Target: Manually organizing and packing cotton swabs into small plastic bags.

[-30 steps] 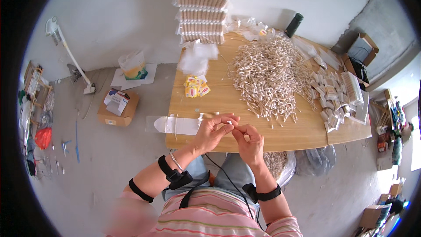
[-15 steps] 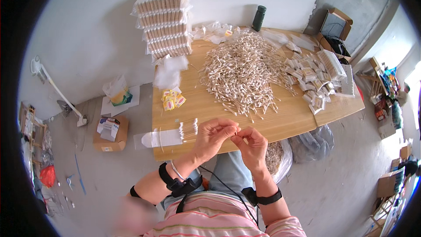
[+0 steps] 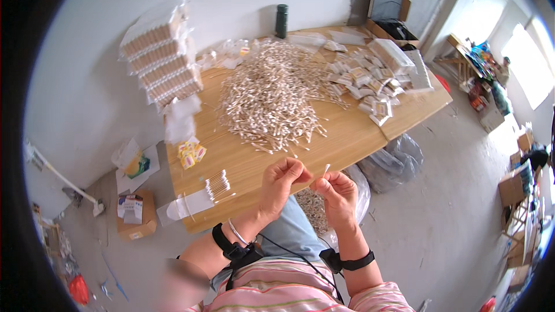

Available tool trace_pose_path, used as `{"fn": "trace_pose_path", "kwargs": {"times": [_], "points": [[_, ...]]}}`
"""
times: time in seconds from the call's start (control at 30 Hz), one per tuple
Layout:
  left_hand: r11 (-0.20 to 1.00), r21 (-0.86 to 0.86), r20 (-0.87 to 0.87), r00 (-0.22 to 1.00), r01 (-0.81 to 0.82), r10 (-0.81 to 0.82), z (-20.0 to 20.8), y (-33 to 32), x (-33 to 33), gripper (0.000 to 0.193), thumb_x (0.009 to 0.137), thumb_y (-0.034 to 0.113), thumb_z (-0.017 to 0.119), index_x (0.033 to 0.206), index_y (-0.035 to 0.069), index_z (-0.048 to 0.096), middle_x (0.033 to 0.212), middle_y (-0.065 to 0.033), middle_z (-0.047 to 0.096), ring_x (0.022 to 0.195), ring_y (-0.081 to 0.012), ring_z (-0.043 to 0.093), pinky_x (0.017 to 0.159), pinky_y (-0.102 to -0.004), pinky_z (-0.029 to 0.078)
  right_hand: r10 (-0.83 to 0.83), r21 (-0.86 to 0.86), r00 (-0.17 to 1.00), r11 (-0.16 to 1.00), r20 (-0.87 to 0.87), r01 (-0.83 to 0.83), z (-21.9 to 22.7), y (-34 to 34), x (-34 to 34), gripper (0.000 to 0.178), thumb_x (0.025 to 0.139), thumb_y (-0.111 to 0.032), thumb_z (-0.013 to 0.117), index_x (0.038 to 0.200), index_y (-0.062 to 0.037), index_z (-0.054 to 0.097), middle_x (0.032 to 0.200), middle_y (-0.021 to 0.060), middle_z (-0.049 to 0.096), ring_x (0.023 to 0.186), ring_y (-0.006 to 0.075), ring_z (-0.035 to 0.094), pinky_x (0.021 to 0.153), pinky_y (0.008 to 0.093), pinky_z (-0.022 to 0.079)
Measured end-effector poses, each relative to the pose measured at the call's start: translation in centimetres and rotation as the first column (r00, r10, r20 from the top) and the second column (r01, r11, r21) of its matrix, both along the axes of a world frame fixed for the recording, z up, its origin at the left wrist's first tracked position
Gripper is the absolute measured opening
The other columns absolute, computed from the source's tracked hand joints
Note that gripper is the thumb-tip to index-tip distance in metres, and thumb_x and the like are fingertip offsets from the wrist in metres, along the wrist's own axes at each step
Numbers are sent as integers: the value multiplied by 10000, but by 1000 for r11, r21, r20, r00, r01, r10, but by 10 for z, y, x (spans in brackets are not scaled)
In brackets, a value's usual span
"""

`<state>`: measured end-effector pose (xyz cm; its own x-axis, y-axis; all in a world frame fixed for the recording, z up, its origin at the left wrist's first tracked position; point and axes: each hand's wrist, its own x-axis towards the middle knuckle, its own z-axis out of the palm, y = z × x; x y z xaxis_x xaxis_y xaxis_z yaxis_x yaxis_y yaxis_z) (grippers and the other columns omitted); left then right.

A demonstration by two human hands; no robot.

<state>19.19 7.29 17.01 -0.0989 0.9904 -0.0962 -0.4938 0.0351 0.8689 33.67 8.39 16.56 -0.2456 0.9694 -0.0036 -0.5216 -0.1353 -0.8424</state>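
My right hand [image 3: 339, 197] pinches a cotton swab [image 3: 328, 167], its white tip sticking up past the fingers, over the table's front edge. Just to its left, my left hand [image 3: 280, 187] has thumb and fingers pressed together; whether anything small is between them is hidden. The two hands are slightly apart. A big loose heap of cotton swabs [image 3: 269, 95] lies beyond them on the wooden table [image 3: 347, 133]. Left of my left hand, a row of swabs [image 3: 217, 186] lies side by side, next to a white strip of card or paper [image 3: 195, 203].
Stacked bagged swabs [image 3: 165, 58] rise at the back left. Yellow-and-white packets [image 3: 191, 153] lie near the left edge. Small packs [image 3: 361, 78] pile up right of the heap. A dark green bottle [image 3: 281, 21] stands behind it. Plastic bags [image 3: 393, 164] sit below the table's front.
My hands have drawn apart, and the swab tip now shows above the right fingers. The view has turned, so the table and heap sit further left.
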Motion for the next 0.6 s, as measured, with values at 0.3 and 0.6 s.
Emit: {"fn": "trace_pose_path", "kwargs": {"times": [0.3,0.6], "points": [[949,148,-497,851,278,-172,-51,1,50,233,900,191,637,1047,9,635,850,-14,628,748,-55,536,655,-228,442,-152,43,988,988,38,150,1,-4,55,98,853,-59,704,891,12,648,816,51,675,744,95,622,724,232,507],[950,179,-261,944,255,-204,16,9,24,326,976,264,547,1162,8,629,1092,-69,660,964,-116,609,867,-268,490,20,45,993,999,112,-25,3,-5,31,110,862,-34,686,921,46,638,841,65,668,776,107,621,747,244,518]]}}
